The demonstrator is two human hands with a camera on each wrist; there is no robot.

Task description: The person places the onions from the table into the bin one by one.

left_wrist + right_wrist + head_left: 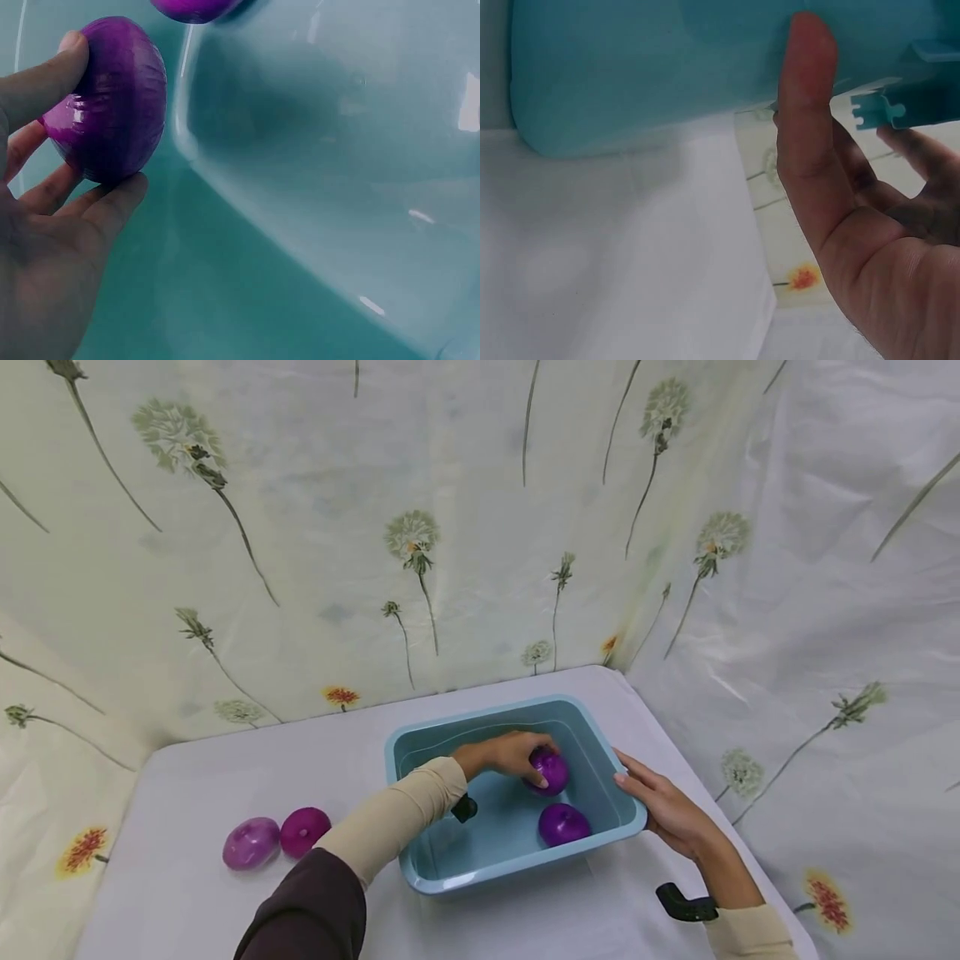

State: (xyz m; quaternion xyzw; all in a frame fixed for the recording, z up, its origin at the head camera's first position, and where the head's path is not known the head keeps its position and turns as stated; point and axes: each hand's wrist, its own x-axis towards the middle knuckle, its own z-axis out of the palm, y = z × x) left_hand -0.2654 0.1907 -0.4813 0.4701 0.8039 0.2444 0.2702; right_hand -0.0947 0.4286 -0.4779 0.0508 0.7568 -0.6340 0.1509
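Observation:
A light-blue plastic basin [495, 881] sits on the white-covered table. Reaching into it, my left hand [517, 755] holds a shiny purple balloon [552, 772] between thumb and fingers. In the left wrist view, the thumb lies on one side of this balloon [112, 105] and the fingertips on the other. Another purple balloon [564, 824] rests on the basin floor, closer to the near wall. At the basin's right end, my right hand [671, 810] grips the rim. The right wrist view shows its fingers against the basin's outer wall [652, 75].
Left of the basin, a pinkish-purple balloon [251, 843] and a magenta balloon [304, 832] lie side by side on the table [187, 793]. A flower-print sheet [480, 527] hangs behind the table and along its right side.

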